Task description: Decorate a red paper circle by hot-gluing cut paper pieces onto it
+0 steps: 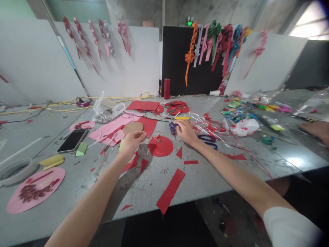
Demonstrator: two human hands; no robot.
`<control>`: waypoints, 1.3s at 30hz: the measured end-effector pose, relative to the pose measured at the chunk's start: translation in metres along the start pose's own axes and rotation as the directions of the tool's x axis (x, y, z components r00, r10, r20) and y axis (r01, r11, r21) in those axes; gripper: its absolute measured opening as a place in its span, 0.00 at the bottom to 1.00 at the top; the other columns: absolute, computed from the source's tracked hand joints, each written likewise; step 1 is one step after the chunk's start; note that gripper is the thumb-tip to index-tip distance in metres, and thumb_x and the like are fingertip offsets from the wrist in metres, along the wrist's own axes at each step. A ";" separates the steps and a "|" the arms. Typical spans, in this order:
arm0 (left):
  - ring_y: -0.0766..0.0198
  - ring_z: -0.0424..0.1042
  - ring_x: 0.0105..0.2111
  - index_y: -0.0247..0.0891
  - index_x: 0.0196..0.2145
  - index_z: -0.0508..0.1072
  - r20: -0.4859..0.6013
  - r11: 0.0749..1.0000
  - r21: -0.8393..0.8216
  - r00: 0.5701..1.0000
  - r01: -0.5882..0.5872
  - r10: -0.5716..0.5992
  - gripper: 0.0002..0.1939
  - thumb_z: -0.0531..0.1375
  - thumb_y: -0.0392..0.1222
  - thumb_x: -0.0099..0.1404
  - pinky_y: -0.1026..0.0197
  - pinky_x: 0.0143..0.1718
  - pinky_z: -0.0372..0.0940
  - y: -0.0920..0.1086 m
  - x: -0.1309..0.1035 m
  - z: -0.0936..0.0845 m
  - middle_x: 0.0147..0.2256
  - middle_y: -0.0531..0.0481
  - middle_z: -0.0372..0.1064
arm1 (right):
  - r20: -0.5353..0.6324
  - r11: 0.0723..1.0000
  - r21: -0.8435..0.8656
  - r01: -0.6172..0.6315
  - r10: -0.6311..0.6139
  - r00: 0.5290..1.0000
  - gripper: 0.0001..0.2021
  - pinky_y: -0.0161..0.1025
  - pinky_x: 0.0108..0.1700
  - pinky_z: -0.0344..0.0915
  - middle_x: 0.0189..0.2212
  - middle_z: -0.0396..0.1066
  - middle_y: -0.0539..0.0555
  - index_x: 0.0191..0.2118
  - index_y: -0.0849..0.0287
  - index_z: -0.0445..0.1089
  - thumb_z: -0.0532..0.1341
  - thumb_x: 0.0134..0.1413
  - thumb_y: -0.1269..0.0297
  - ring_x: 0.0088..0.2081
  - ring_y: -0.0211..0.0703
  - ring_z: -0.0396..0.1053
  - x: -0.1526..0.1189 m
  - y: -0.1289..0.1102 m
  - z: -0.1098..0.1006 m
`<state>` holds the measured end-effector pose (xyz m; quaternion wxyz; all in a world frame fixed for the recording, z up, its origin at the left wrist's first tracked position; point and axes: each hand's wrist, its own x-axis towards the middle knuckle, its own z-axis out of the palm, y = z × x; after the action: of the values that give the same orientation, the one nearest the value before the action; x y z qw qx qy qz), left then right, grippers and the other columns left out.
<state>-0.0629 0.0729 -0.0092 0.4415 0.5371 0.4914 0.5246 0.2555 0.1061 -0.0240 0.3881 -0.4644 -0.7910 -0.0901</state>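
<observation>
My left hand (133, 141) is over the table just below a round tan disc (133, 128); its thumb and fingers come together, and what they hold, if anything, is too small to name. My right hand (185, 130) has its fingers bent round a dark blue tool (173, 128), perhaps a glue gun, with a cord running off to the left. Between my hands lies a red paper circle (164, 146) with a small piece on top. A yellow stick (182, 118) lies just beyond my right hand.
A phone (72, 140), a tape roll (17, 171) and a decorated pink oval (36, 190) lie left. Blue-handled scissors (207, 140) and ribbons (212, 125) lie right. A red bottle (167, 89) stands at the back. Another person's hand (316, 129) is far right.
</observation>
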 end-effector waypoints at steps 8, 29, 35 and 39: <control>0.65 0.78 0.33 0.33 0.32 0.79 0.251 0.846 -0.423 0.939 0.325 -0.236 0.15 0.78 0.41 0.52 0.62 0.43 0.74 -0.008 -0.033 0.047 0.32 0.47 0.80 | 0.107 0.886 0.092 0.454 -0.462 0.880 0.12 0.49 0.58 0.55 0.50 0.78 0.57 0.56 0.57 0.72 0.55 0.77 0.61 0.51 0.47 0.71 -0.012 -0.082 -0.021; 0.55 0.83 0.38 0.33 0.36 0.82 0.347 0.913 -0.317 0.928 0.255 -0.139 0.23 0.77 0.54 0.52 0.53 0.51 0.75 -0.001 -0.033 0.043 0.36 0.41 0.83 | -0.057 0.878 0.263 0.400 -0.399 0.915 0.08 0.47 0.53 0.68 0.43 0.78 0.55 0.50 0.56 0.75 0.59 0.74 0.63 0.45 0.46 0.73 -0.014 -0.080 -0.011; 0.53 0.81 0.39 0.38 0.39 0.82 0.140 0.987 0.119 0.986 -0.106 0.089 0.13 0.63 0.50 0.68 0.52 0.48 0.73 0.001 -0.026 0.032 0.38 0.42 0.82 | 0.006 0.915 0.178 0.362 -0.369 0.929 0.11 0.49 0.55 0.64 0.45 0.79 0.57 0.51 0.57 0.75 0.56 0.76 0.63 0.47 0.47 0.73 -0.013 -0.074 -0.007; 0.46 0.76 0.50 0.39 0.43 0.83 0.217 0.687 0.589 0.902 -0.425 0.372 0.12 0.61 0.37 0.65 0.48 0.57 0.66 -0.009 -0.014 0.016 0.45 0.40 0.81 | 0.131 0.905 0.082 0.417 -0.425 0.896 0.13 0.51 0.56 0.62 0.47 0.79 0.59 0.52 0.60 0.76 0.54 0.76 0.66 0.48 0.50 0.71 -0.010 -0.072 -0.003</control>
<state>-0.0475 0.0610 -0.0212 0.1332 0.7664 0.4900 0.3933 0.2018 0.0583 -0.0136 0.3123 -0.2774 -0.9010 -0.1170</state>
